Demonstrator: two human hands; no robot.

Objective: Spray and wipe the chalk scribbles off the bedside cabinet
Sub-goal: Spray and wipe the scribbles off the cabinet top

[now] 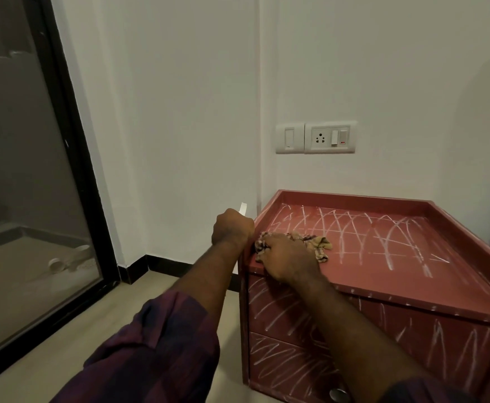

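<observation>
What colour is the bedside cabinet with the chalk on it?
The cabinet is reddish brown, best seen in the head view.

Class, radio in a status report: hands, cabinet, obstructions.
Left hand gripping white object beside cabinet. Right hand holds cloth on top. Chalk scribbles uncleared. Nothing blocking.

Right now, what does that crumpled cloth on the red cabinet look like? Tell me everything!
The crumpled beige-and-brown checked cloth looks soft and woven, bunched into a lump. It lies on the chalk-scribbled top of the red wooden bedside cabinet, near its front left corner. The right hand covers and grips its near part, so only its far end and left edge show. The left hand, gripping a white object, is close beside it.
</observation>
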